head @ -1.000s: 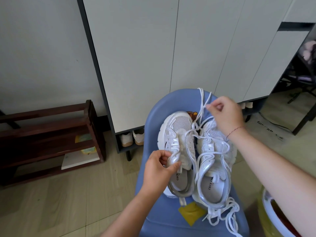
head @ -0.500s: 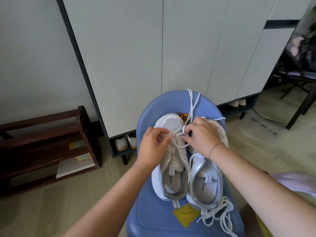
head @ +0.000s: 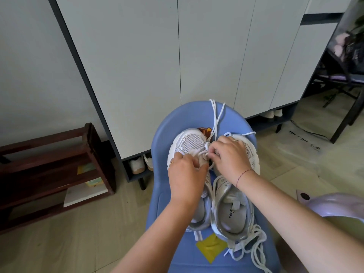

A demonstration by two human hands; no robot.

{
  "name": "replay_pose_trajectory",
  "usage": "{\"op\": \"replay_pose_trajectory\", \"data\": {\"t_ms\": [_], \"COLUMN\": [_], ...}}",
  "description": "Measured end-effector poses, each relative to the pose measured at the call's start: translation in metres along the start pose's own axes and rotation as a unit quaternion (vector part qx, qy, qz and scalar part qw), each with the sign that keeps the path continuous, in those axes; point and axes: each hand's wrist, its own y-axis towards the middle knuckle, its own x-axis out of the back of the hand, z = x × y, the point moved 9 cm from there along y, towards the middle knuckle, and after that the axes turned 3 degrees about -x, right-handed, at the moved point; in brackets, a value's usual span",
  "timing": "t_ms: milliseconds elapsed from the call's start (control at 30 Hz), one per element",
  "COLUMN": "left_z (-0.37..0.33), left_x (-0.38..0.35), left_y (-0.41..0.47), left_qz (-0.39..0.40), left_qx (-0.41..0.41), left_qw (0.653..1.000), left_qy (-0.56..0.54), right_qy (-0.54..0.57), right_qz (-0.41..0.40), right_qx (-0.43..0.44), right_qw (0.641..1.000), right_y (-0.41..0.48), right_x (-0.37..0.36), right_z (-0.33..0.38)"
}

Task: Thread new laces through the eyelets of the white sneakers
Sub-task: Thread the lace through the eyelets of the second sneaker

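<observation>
White lace (head: 201,153): your left hand (head: 185,174) and right hand (head: 230,156) are pinching it near the sneaker (head: 192,141) toe; threading is seemingly just beginning.

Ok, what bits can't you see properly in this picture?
Head view:
- Which eyelet the lace goes into: the left hand and right hand cover the left sneaker there.
- Right sneaker insole print: only "CECE" reads, a tab covers the rest.
- Loose lace pile: cut off by the bottom edge.
- Pale purple thing: blurred, cut off by the right edge.
</observation>
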Motion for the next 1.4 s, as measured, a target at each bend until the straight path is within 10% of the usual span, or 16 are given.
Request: {"op": "replay_pose_trajectory", "data": {"t_ms": [467, 967, 1267, 1400], "left_z": [-0.025, 0.013, 0.031, 0.032], "left_x": [0.016, -0.016, -0.020, -0.021], "left_y": [-0.008, 0.007, -0.005, -0.006], "left_qz": [0.074, 0.089, 0.032, 0.030], "left_qx": [-0.149, 0.056, 0.103, 0.103], "left_qw": [0.985, 0.994, 0.982, 0.978], "left_qy": [-0.045, -0.034, -0.157, -0.177], "right_qy": [0.140, 0.158, 0.175, 0.235], "right_qz": [0.002, 0.014, -0.290, -0.140], "right_qx": [-0.057, -0.044, -0.270, -0.197], "right_qw": [0.988, 0.986, 0.901, 0.941], "right_y": [0.004, 0.002, -0.003, 0.003], "right_x": [0.001, 0.002, 0.121, 0.109], "right_z": [-0.010, -0.012, -0.156, -0.132]}}
